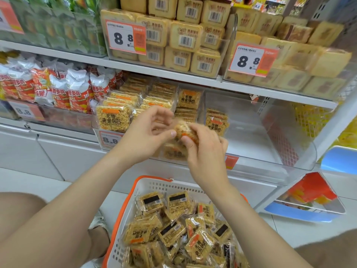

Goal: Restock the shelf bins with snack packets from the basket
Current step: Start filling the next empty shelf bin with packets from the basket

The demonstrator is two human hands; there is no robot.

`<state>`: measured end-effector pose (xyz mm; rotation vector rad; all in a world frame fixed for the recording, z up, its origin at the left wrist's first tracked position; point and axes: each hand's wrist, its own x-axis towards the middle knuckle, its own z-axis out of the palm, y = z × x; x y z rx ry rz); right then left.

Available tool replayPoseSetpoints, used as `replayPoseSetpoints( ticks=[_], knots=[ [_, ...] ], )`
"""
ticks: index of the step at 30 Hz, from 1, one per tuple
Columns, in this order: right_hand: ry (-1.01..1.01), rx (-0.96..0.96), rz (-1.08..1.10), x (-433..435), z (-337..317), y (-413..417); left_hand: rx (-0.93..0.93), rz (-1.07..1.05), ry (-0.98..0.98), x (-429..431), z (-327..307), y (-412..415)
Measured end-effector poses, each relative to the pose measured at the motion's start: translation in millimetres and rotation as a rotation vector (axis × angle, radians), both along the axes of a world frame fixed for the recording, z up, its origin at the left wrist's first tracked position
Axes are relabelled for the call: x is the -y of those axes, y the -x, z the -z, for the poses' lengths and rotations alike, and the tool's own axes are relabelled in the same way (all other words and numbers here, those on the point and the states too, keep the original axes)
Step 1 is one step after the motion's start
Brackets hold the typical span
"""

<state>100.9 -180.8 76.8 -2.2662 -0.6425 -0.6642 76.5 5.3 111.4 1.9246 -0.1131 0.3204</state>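
Two hands meeting at one blurred snack packet (183, 130) held before the clear shelf bins (251, 141), right hand (205, 151) pinching it between thumb and fingers, left hand (146, 132) curled, thumb against it, white orange-rimmed basket (152, 185) heaped with loose packets (199, 245) below

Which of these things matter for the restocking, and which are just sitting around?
In the job: basket, its packets, held packet, left hand, right hand, half-empty bin.
Just there: cake boxes, red bags, price tags.
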Motion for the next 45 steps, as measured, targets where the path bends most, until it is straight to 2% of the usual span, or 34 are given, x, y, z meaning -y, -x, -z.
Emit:
replayPoseSetpoints(
  ticks=[2, 4, 7, 12, 20, 25, 32, 39, 45],
  knots=[
    [-0.162, 0.068, -0.001, -4, -11, -10, 0.108, -0.125, -0.277, 0, 0, -9],
    [-0.185, 0.140, -0.001, -10, -19, -28, 0.216, -0.236, -0.629, -1, 5, -17],
    [-0.009, 0.214, 0.049, -23, -24, -67, 0.196, -0.291, -1.019, 1, 12, -29],
    [0.433, 0.288, 0.244, -41, -30, -120, -0.028, -0.291, -1.217, 5, 20, -50],
    [0.764, 0.151, 0.328, -64, -32, -166, -0.062, -0.331, -1.329, 9, 17, -63],
    [0.788, 0.089, 0.409, -82, -32, -197, -0.040, -0.335, -1.346, 7, 17, -64],
    [0.843, -0.166, 0.343, -95, -29, -227, -0.045, -0.335, -1.338, 8, 16, -66],
    [0.867, -0.124, 0.342, -88, -24, -235, -0.061, -0.340, -1.321, 11, 16, -66],
    [0.811, -0.082, 0.385, -92, -21, -244, -0.066, -0.331, -1.319, 12, 17, -70]
  ],
)
